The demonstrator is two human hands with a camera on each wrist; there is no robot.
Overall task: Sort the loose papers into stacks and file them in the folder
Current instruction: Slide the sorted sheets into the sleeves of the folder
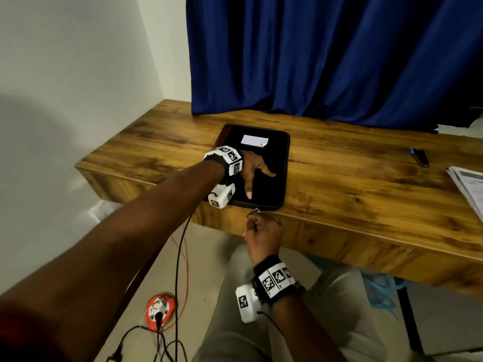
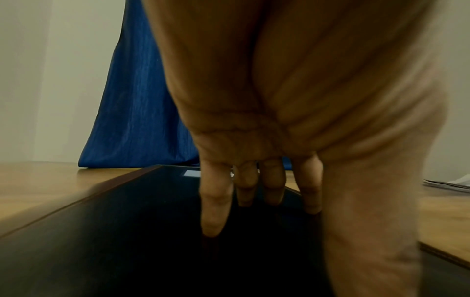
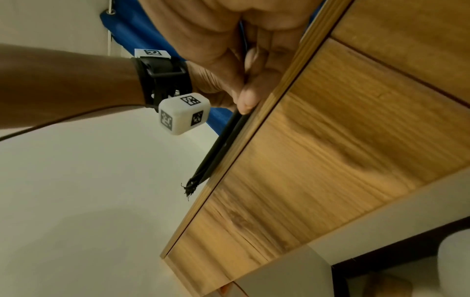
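With the left hand (image 1: 254,169) spread flat on the black folder (image 1: 271,158) at the desk's (image 1: 352,184) near edge, the right hand (image 1: 262,227), pinching the zip pull (image 1: 257,210), should draw steadily along the edge, papers (image 1: 467,186) waiting far right.

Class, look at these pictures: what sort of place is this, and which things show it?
Probably a home or small office desk corner: a wooden desk against a blue curtain, with a black zip folder and papers.
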